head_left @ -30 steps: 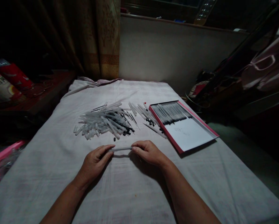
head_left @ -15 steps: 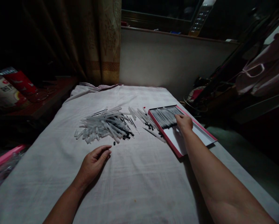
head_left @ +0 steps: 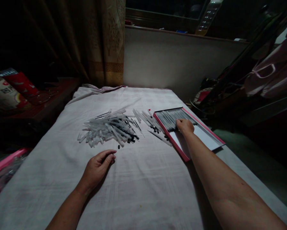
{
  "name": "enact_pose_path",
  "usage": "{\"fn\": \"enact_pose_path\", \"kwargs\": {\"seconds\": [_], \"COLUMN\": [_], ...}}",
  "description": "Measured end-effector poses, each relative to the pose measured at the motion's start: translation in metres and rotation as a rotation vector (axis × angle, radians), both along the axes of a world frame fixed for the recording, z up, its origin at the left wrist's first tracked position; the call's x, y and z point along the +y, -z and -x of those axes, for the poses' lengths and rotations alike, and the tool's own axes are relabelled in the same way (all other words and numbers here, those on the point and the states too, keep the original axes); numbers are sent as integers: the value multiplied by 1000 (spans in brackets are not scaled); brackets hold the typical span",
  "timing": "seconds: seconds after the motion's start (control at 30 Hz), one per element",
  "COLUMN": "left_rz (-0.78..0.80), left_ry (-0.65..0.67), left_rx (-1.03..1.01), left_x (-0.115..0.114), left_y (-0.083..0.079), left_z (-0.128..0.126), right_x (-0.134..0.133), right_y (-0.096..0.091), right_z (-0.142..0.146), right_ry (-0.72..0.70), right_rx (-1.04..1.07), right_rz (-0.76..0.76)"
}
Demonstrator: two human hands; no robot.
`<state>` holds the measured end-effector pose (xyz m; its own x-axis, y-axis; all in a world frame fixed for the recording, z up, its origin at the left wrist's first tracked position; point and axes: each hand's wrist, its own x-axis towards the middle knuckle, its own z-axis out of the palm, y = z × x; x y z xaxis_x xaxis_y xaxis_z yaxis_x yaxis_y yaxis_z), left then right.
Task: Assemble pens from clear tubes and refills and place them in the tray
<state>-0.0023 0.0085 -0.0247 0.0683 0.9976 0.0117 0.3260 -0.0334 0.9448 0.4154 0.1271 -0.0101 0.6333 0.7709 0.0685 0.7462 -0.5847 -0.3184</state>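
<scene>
Leftmost, at the edge of the view, a bright pink plastic basket (head_left: 7,161) holds crumpled clear plastic. Above it, a beige printed package (head_left: 3,97) and a glossy red packet (head_left: 23,84) stand on a dark reddish-brown wooden table (head_left: 61,91), next to a long brown-and-gold patterned curtain (head_left: 109,44). The left hand (head_left: 99,166) rests on a white, faintly checked cloth (head_left: 138,185), released, its fingers loosely curled and its thumb slightly apart from the forefinger. Just beyond its fingertips lies a small black cylindrical cap (head_left: 118,147), and past that spreads a loose heap of translucent plastic pen parts (head_left: 105,127), mixed with dark slender refills and more black pieces. Farther right, a smaller scatter of translucent, black-ended pen tubes (head_left: 145,118) lies near a shallow red-sided cardboard box (head_left: 178,149) with a white bottom. Inside, along the far part of the box, translucent black-tipped pens (head_left: 166,119) lie in a close row, side by side. The right hand (head_left: 186,126) is over the near ends of that row, knuckles up and fingers bent; the fingertips are hidden, so whether it grasps a pen I cannot tell. Behind the box, a ridged clear plastic bottle (head_left: 209,16) stands on the sill, and at far right hangs a pale pink fabric piece (head_left: 265,76).
</scene>
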Motion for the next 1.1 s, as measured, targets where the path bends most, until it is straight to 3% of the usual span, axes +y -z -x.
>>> {"fn": "enact_pose_path", "kwargs": {"seconds": [0.23, 0.37, 0.53, 0.63, 0.77, 0.97, 1.1], "left_rz": [-6, 5, 7, 9, 2, -12, -48], "left_ry": [-5, 2, 5, 2, 5, 27, 33], "left_rx": [17, 24, 21, 21, 19, 29, 52], "left_x": [-1, -1, -1, -2, -2, 0, -1], "left_y": [-3, -3, -2, -3, -3, -3, -1], "left_z": [-1, 0, 0, -1, -1, 0, 0], "right_x": [-6, -7, -14, -27, -48, -60, -68], "right_y": [-11, -27, -38, -32, -20, -10, -9], "right_z": [2, 20, 87, 136, 182, 204, 201], "right_ry": [-27, -101, -526, -755, -906, -932, -851], "right_rx": [-33, -81, 8, 129, 107, -107, -5], "right_rz": [-11, -103, -250, -187, -100, -60, -162]}}
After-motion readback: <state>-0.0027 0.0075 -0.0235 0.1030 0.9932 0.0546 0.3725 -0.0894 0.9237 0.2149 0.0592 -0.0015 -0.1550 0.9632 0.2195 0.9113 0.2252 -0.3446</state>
